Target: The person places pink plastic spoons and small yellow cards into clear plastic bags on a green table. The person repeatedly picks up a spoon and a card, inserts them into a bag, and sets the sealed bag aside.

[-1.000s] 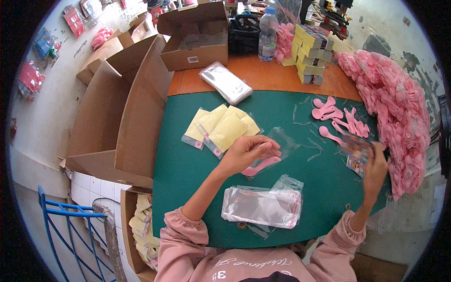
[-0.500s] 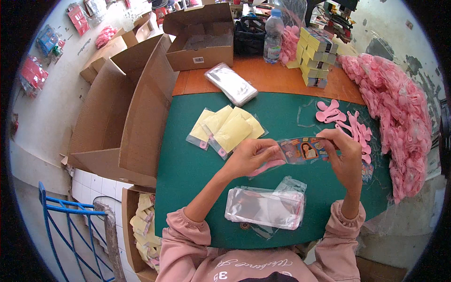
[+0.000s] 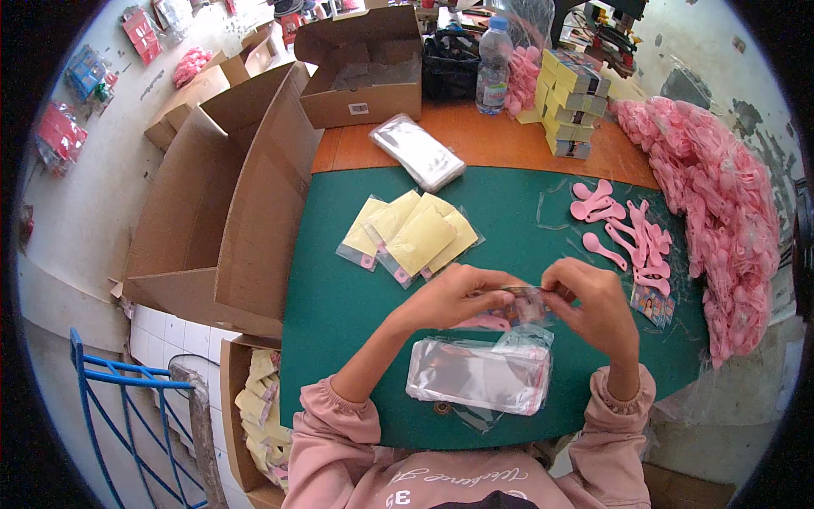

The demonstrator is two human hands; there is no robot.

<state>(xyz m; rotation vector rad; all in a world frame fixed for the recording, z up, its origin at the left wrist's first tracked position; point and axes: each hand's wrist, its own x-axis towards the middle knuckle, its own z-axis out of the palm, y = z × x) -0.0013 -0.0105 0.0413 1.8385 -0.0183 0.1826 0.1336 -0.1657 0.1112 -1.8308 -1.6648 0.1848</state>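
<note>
Above the near middle of the green mat, both my hands are closed on one clear plastic bag (image 3: 534,310) with a colourful printed card in it. My left hand (image 3: 454,299) pinches its left side, where a pink spoon (image 3: 485,321) shows under the fingers. My right hand (image 3: 591,297) pinches the right end between thumb and fingers. Glare and my fingers hide part of the card. Just below lies a stack of clear plastic bags (image 3: 475,375). Filled bags with yellow backs (image 3: 421,237) overlap beyond my left hand. Loose pink spoons (image 3: 644,237) and several printed cards (image 3: 653,304) lie to the right.
Open cardboard boxes (image 3: 182,199) stand along the left, and a lower box holds yellow-backed packs (image 3: 261,399). At the back are another bag stack (image 3: 418,153), a water bottle (image 3: 493,68) and banded card stacks (image 3: 572,106). A large heap of bagged pink spoons (image 3: 704,212) lines the right edge.
My right hand has moved left and down, closer to my left hand, which has shifted slightly down. The card, stretched flat between them before, is now less visible behind crumpled plastic and fingers.
</note>
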